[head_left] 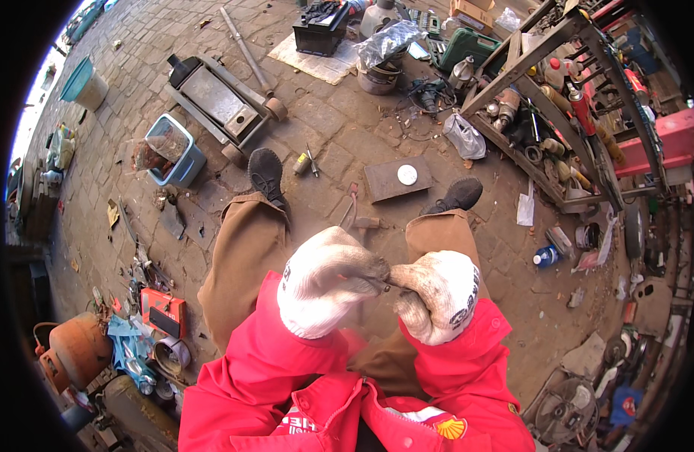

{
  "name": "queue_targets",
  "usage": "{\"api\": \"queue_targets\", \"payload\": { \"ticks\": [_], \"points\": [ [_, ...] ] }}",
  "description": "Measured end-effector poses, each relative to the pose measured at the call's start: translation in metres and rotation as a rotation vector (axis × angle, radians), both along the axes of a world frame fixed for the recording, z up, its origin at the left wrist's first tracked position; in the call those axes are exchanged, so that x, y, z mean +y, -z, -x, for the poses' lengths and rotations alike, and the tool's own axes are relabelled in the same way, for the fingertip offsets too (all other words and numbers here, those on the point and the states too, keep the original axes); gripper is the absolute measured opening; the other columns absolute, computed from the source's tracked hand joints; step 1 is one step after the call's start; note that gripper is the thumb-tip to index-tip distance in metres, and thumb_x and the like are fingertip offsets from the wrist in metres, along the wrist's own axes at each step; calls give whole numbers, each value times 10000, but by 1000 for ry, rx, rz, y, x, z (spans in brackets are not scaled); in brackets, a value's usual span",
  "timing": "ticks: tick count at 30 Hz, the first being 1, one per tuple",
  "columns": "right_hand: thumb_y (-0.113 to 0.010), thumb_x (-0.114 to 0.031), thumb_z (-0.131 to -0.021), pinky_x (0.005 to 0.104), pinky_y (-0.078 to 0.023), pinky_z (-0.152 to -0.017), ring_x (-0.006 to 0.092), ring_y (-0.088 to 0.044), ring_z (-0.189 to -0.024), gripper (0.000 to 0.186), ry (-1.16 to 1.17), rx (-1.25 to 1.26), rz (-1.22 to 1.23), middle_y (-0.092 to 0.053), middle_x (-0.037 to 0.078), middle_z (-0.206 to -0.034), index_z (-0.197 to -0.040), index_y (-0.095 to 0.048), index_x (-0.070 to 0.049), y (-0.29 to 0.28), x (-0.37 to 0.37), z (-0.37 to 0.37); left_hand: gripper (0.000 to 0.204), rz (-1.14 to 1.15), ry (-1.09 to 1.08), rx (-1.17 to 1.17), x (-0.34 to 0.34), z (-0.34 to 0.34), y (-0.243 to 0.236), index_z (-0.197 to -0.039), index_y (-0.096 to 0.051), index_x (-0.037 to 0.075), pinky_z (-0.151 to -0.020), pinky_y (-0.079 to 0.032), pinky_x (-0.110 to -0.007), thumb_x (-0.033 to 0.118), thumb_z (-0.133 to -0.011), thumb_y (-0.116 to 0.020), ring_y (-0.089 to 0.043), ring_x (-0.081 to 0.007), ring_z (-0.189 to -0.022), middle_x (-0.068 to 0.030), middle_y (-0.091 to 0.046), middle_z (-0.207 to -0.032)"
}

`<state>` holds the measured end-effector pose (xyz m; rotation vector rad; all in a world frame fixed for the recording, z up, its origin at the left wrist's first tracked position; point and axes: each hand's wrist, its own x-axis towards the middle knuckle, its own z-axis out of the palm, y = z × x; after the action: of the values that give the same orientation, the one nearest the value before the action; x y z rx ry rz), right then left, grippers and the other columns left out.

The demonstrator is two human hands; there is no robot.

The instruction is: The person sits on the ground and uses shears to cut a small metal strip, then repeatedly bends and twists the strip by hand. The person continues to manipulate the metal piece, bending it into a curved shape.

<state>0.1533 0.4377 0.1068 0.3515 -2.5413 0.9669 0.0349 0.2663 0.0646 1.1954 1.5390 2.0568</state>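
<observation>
My left hand (324, 282) and my right hand (441, 294), both in white knit gloves with soiled fingers, meet in front of my lap. The fingertips of each are pinched together. Something small and dark shows between them, too hidden to name. On the paving beyond my hands lies a tool with a reddish shaft and a short wooden piece (367, 223), partly covered by my left glove. Farther off, a flat brown plate (378, 184) carries a white round disc (407, 175). A screwdriver (312, 161) and a small yellowish cylinder (301, 163) lie near my left shoe.
A trolley jack (219, 105) and a blue basin (190, 167) stand ahead left. At right, a metal frame (512, 56) surrounds bottles and parts. A black battery (320, 30) sits far ahead. An orange gas cylinder (82, 350) and clutter lie left; a fan (565, 407) lies right.
</observation>
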Motion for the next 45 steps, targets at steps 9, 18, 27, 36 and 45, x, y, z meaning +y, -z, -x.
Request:
{"api": "queue_targets", "payload": {
  "ticks": [9,18,27,36,45],
  "points": [
    [-758,-148,-704,417,-508,-573,307,-641,-653,454,23,12,-16,-671,120,-814,-1117,-613,-31,3,-1,0,251,54,-11,-76,0,-3,-3,-899,-714,-13,-643,-455,-325,183,-744,-732,-587,-216,-729,-108,-666,-819],
    [-749,-146,-735,419,-498,-563,304,-632,-635,391,62,2,-25,-659,112,-776,-1085,-613,-38,4,-6,2,213,74,-20,-212,0,-8,-6,-896,-705,-13,-646,-458,-327,133,-742,-725,-587,-218,-732,-108,-657,-825],
    [-698,-165,-820,396,-501,-565,308,-630,-620,218,147,-18,34,-650,119,-754,-979,-651,-23,3,-12,4,267,105,-2,71,1,0,-7,-971,-703,-11,-685,-511,-358,59,-720,-758,-638,-268,-767,-109,-668,-854],
    [-677,-192,-862,395,-490,-541,325,-615,-580,198,129,-162,52,-624,127,-681,-958,-658,-19,-2,-11,1,270,264,-40,366,-4,9,-9,-956,-712,5,-595,-438,-342,115,-722,-791,-596,-233,-677,-88,-650,-806],
    [-655,-139,-870,403,-503,-588,336,-635,-654,184,121,-52,114,-651,148,-784,-994,-642,-4,5,-14,5,228,223,69,-171,-7,-1,-11,-962,-680,-60,-544,-465,-262,-19,-741,-641,-613,-167,-664,-119,-589,-868]
  ]
}}
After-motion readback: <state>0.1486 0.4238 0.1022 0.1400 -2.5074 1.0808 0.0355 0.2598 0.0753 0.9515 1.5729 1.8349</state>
